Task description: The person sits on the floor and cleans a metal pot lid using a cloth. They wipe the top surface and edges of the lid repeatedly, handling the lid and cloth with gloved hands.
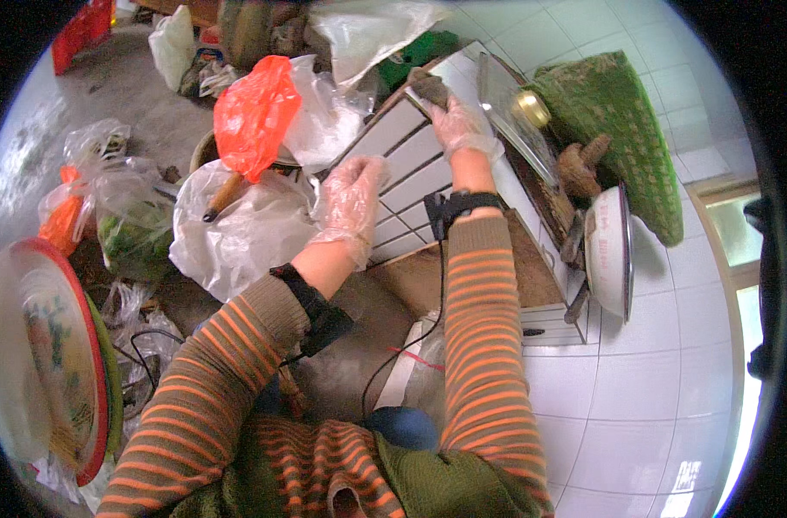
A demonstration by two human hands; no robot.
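Observation:
Both my hands wear clear plastic gloves. My right hand (459,124) presses a dark grey-brown cloth (430,88) against the upper edge of a white cabinet (411,165) with dark grooves across its front. My left hand (353,197) lies along the left edge of that grooved front, its fingers curled. Whether it grips the edge or only rests there, I cannot tell. Just left of it are a crumpled white plastic bag (238,239) and a brown wooden handle (223,196).
On the cabinet's right side are a glass pane (516,120), a brass-coloured lid (532,109), a green patterned cloth (607,136) and a white enamel basin (606,256). An orange-red plastic bag (256,113) and a red-rimmed tray (63,349) stand to the left. White tiles (633,382) line the wall.

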